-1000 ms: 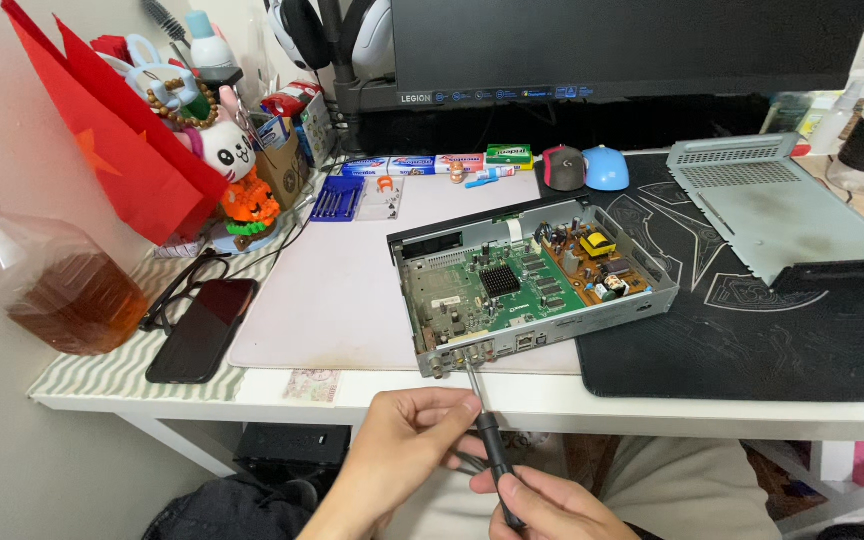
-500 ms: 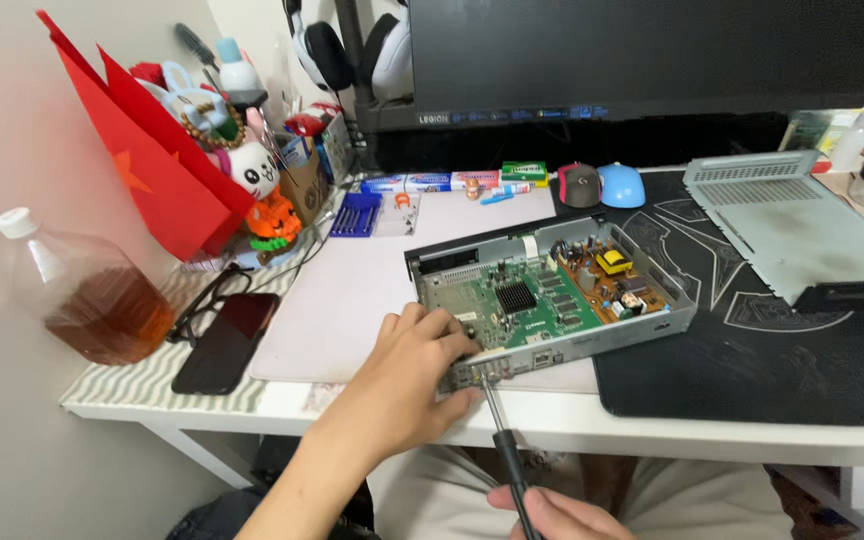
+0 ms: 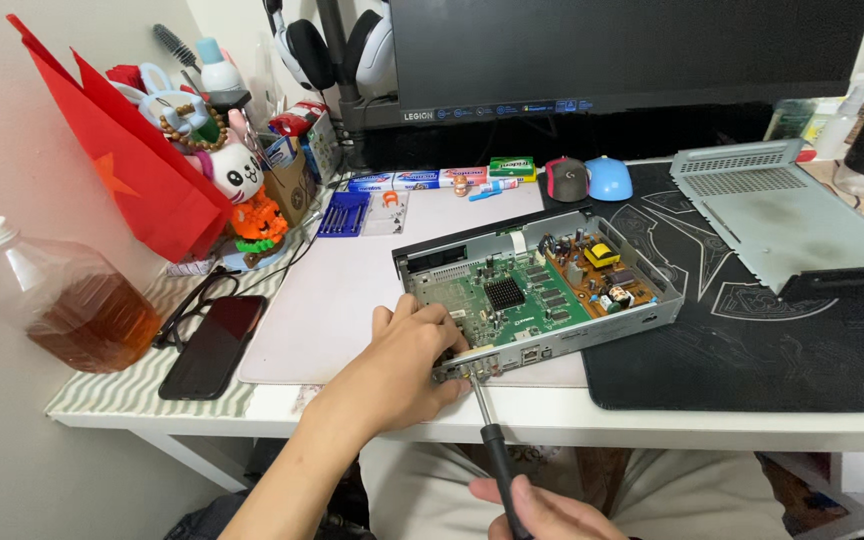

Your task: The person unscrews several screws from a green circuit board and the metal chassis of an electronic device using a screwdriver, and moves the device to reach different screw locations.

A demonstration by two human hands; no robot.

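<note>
At the tabletop's (image 3: 652,430) near edge, the left hand (image 3: 407,365) gripped the opened set-top box (image 3: 537,290), seemingly light with fragile circuitry, by its metal rim, while the right hand (image 3: 542,510), at six o'clock, clasped a screwdriver (image 3: 492,445).

I see open mat (image 3: 352,290) left of the opened box (image 3: 537,290) — phone (image 3: 214,345) farther left, metal lid (image 3: 787,215) to its right.

Opened metal box (image 3: 542,290), green circuit board exposed; screwdriver (image 3: 492,450) at its front.
</note>
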